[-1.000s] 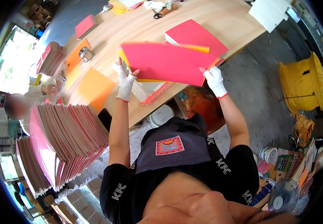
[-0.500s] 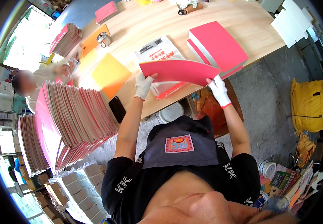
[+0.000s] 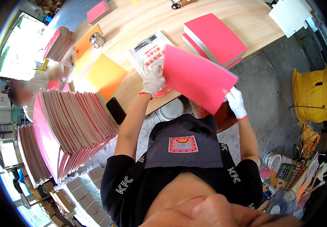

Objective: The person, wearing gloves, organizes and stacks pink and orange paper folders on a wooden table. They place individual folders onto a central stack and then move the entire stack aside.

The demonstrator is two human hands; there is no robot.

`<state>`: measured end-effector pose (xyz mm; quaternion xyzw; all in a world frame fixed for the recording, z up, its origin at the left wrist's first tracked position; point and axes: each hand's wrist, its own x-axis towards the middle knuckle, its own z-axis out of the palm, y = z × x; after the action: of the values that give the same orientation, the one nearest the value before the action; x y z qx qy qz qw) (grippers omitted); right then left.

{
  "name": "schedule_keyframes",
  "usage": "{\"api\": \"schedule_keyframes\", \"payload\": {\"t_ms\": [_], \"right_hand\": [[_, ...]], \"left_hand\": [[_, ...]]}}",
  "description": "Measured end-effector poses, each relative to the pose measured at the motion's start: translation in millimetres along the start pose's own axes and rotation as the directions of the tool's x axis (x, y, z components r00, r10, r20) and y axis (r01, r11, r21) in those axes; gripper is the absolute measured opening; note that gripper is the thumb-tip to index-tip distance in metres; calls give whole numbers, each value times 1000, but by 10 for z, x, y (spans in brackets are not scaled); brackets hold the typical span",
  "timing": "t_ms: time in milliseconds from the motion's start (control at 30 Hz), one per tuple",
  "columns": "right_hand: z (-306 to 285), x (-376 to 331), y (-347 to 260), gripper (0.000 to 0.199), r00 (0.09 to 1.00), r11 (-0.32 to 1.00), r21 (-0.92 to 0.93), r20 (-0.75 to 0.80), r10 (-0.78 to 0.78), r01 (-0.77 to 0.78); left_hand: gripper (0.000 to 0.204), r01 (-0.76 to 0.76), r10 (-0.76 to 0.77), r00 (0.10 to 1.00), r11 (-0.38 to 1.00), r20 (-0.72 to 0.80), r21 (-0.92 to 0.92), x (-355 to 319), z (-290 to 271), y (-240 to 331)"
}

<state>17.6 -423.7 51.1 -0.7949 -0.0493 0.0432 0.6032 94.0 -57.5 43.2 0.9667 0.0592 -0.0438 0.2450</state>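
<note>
I hold a large pink sheet of card with both gloved hands, tilted over the near edge of the wooden table. My left hand grips its left edge. My right hand grips its lower right corner. Under the sheet on the table lies a clear packet with red and white printed pieces. Two pink, white-edged stacks lie to the right on the table.
A tall leaning row of pink cards stands at my left. An orange sheet, a black phone and a metal cup lie on the table. Another person is at far left. A yellow bag sits on the floor.
The pink sheet has swung from nearly flat and edge-on to tilted with its face toward me, and moved right. My left hand rose over the packet; my right hand dropped lower right.
</note>
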Motion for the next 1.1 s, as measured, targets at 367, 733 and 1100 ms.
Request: {"api": "schedule_keyframes", "payload": {"t_ms": [367, 733, 1100], "right_hand": [[-231, -473, 353, 46, 835, 537, 648, 335, 436, -540], [275, -497, 509, 35, 885, 396, 838, 199, 420, -376], [337, -472, 457, 32, 922, 429, 853, 139, 363, -297]], "left_hand": [[25, -248, 268, 962, 938, -52, 240, -107, 339, -509], [16, -226, 208, 970, 962, -130, -150, -70, 66, -514], [34, -400, 370, 907, 907, -203, -132, -46, -81, -421]]}}
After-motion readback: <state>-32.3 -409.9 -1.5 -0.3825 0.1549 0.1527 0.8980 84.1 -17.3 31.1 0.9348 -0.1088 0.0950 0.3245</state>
